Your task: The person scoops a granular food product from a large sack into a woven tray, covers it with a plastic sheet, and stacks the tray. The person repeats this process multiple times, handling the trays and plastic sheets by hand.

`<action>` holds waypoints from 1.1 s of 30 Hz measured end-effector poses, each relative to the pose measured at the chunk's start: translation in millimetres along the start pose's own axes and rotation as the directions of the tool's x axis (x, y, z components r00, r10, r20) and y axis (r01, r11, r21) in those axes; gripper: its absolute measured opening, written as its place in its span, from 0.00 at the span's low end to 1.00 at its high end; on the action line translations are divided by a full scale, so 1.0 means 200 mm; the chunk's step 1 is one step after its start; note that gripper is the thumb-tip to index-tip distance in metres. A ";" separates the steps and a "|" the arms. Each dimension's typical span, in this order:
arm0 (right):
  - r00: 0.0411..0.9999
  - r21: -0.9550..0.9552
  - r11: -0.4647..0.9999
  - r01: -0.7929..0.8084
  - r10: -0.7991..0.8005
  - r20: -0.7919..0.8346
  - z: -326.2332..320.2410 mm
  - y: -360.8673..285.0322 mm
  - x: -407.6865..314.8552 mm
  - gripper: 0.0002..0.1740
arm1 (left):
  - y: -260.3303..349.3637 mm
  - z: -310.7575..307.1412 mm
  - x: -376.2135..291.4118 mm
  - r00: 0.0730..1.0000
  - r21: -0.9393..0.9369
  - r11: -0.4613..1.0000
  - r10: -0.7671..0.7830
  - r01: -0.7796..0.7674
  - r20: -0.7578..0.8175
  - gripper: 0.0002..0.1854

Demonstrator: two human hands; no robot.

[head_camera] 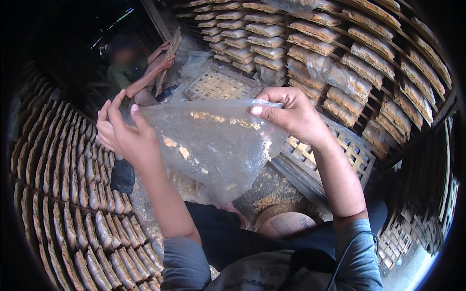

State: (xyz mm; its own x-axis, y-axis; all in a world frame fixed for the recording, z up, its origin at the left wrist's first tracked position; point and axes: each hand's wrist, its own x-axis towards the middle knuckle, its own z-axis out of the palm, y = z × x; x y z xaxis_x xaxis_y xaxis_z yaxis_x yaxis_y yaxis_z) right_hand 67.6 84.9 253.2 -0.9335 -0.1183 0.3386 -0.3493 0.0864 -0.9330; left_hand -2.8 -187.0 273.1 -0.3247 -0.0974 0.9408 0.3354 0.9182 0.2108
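Observation:
A translucent plastic sheet (pixel 214 156) hangs in front of me, with orange-brown crumbs stuck to it. My right hand (pixel 291 112) pinches its upper right edge between thumb and fingers. At the opposite end, my left hand (pixel 127 134) is raised with its fingers spread beside the upper left corner. Whether any left fingers grip the plastic cannot be made out. The sheet's top edge runs nearly straight between both hands, and its lower part droops above my lap. Behind it lie woven bamboo trays (pixel 222 85), partly hidden by the sheet and my right arm.
Racks of crumbly slabs (pixel 269 42) rise behind, and more racked slabs (pixel 91 200) stand on the left. Another person (pixel 125 69) sits opposite, holding a flat panel (pixel 168 60). A round stool-like object (pixel 287 223) is near my legs, beside scattered crumbs (pixel 278 200).

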 end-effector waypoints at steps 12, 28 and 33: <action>0.987 -0.223 0.968 -0.113 0.135 0.084 0.11 0.14 0.02 0.07 | 0.16 0.09 -0.31 0.356 -0.515 0.629 0.372 0.582 0.857 0.08; 0.912 -0.213 0.922 -0.322 0.363 0.192 0.10 0.44 -0.08 0.22 | 0.11 0.29 -0.48 0.497 -0.633 0.597 0.404 0.493 0.768 0.09; 0.961 -0.220 0.943 -0.249 0.268 0.063 0.17 0.52 -0.04 0.17 | 0.14 0.33 -0.51 0.496 -0.655 0.587 0.435 0.476 0.751 0.10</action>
State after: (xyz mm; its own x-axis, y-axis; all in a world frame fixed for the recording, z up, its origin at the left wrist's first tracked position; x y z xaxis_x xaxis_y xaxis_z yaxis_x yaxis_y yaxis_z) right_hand 41.7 62.1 150.3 -0.9859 -0.1531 0.0673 -0.1150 0.3288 -0.9374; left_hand -18.9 -126.7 165.2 -0.6793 0.6398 0.3595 0.6215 0.2409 0.7455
